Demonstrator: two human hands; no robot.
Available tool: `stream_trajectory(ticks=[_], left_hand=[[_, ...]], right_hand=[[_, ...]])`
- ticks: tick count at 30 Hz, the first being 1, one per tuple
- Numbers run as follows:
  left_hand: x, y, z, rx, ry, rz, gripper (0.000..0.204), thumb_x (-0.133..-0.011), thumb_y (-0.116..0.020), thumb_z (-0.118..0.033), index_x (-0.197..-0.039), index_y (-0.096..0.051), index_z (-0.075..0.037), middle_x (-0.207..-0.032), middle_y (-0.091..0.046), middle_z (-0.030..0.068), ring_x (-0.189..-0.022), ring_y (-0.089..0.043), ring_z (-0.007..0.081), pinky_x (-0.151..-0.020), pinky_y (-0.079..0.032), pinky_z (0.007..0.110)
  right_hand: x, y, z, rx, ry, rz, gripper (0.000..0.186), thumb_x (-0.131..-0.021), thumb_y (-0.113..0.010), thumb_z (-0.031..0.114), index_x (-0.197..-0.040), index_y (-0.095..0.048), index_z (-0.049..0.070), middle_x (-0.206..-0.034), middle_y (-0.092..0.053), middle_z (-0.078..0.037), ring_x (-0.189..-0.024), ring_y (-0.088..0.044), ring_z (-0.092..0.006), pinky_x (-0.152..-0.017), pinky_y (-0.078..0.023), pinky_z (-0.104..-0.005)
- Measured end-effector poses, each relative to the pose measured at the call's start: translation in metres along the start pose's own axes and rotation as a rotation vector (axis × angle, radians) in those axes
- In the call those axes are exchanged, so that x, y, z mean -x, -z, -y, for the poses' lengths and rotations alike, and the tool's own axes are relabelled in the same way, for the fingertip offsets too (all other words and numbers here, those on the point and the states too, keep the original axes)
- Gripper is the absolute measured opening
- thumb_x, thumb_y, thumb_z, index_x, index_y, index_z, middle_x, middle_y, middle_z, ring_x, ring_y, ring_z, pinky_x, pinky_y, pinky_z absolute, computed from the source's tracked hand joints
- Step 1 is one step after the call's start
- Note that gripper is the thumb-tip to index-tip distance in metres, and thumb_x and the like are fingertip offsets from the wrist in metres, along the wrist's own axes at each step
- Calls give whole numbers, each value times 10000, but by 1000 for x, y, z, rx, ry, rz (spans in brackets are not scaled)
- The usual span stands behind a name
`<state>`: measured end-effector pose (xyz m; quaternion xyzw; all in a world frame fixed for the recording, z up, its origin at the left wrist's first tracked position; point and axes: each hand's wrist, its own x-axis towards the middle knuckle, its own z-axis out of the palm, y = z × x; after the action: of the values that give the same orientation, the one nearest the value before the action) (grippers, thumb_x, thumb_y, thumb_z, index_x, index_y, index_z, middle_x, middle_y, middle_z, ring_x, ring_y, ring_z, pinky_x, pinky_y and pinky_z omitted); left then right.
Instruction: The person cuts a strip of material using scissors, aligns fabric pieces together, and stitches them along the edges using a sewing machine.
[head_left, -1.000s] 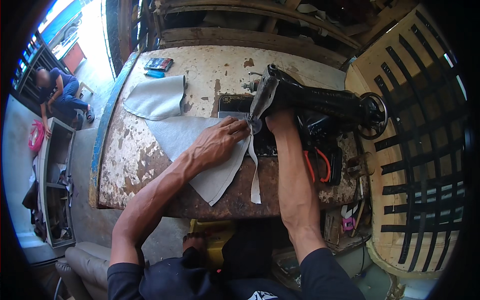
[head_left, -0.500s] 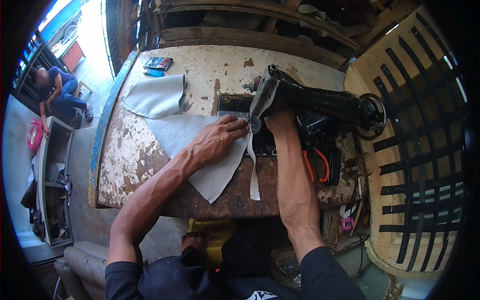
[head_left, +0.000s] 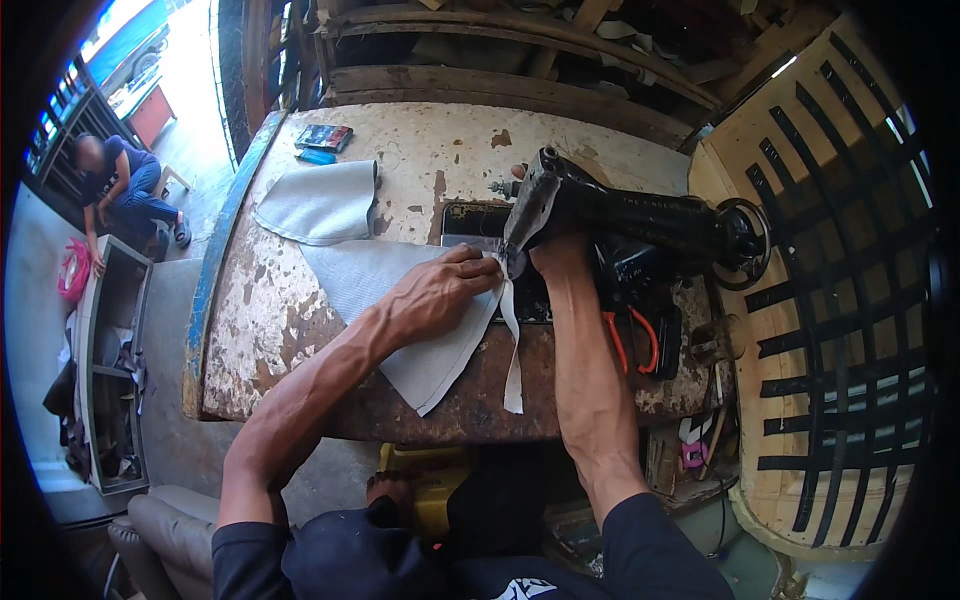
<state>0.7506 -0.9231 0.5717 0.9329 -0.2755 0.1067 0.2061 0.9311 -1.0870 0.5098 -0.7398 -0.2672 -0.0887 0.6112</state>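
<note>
At the sewing machine's needle, my left hand (head_left: pixel 450 285) presses a large grey fabric piece (head_left: pixel 420 370) with bunched fingers, beside a narrow pale strip (head_left: pixel 514 370) hanging toward the table's front. The black sewing machine (head_left: pixel 640 210) stands over the work. My right hand (head_left: pixel 558 255) reaches under and behind the machine's arm, its fingers mostly hidden. A smaller grey piece (head_left: pixel 315 200) lies behind the large one. Orange-handled tool (head_left: pixel 645 340) lies right of my right forearm.
The worn wooden table (head_left: pixel 250 350) holds small packets (head_left: pixel 322 138) at the back left. A cabinet (head_left: pixel 115 365) stands left, a webbed wooden frame (head_left: pixel 830 300) right, wooden slats (head_left: pixel 510 85) behind. A seated person (head_left: pixel 130 190) rests a hand on the cabinet.
The whole scene sits slightly lower in the picture than half a second ago. Both hands stay in much the same place at the needle and machine.
</note>
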Motion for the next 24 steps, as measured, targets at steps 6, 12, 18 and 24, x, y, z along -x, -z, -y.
stream_trajectory(ticks=[6,12,18,24], left_hand=[[2,-6,-4,29,-14,0,539,-784,-562,6,-1316,-637,-31,-1399,-597,119,-1330,-502,320,-1146,-424,378],[0,-3,-4,30,52,38,545,-806,-554,-3,-1344,-618,-58,-1436,-568,108,-1340,-494,312,-1150,-424,373],[3,-7,3,-11,36,23,561,-799,-543,7,-1351,-609,-66,-1443,-560,107,-1345,-491,313,-1145,-432,386],[-3,-8,1,16,42,16,566,-787,-548,7,-1346,-607,-61,-1438,-558,109,-1340,-489,335,-1152,-419,387]], right_hand=[[-2,3,-6,-489,-171,-34,510,-1085,-319,405,-1415,-484,53,-1360,-603,-191,-1107,-632,-208,-965,-523,-335],[0,14,-20,-117,51,77,415,-1068,-407,236,-1434,-471,53,-1345,-615,-155,-1258,-581,-237,-1062,-473,-353],[2,16,-20,470,248,131,436,-1017,-464,98,-1450,-459,51,-1421,-566,-131,-1327,-529,-227,-1117,-422,-355],[0,17,-39,427,213,130,435,-1028,-431,105,-1458,-454,54,-1440,-556,-131,-1345,-510,-222,-1138,-399,-354]])
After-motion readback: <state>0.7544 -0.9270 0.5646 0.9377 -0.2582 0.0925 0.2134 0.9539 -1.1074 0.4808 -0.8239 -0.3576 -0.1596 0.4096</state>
